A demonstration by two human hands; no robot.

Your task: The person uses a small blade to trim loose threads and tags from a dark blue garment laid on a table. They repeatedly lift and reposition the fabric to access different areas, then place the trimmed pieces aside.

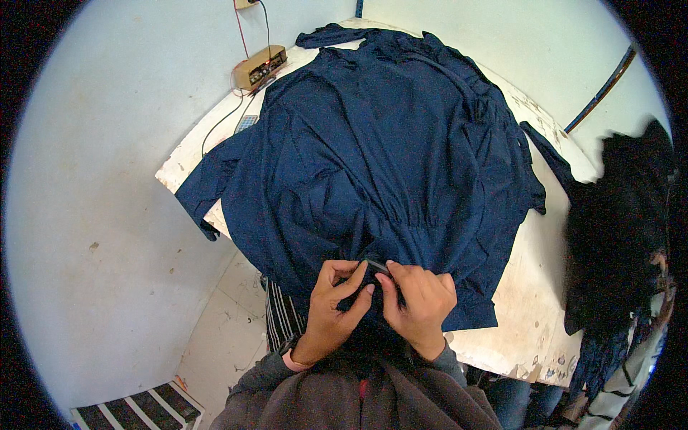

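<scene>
A large navy blue garment (387,150) lies spread over a worn white table (523,315), one sleeve hanging off the left edge. My left hand (333,304) and my right hand (419,301) meet at the garment's near edge, close to my body. Both pinch a small fold of the dark fabric (376,267) between thumbs and fingertips. Gathered pleats run across the cloth just above my fingers.
A small tan electronic box (259,67) with wires sits at the table's far left corner, a small remote (245,123) beside it. A heap of dark clothes (616,236) stands at the right. A striped mat (143,410) lies on the floor at lower left.
</scene>
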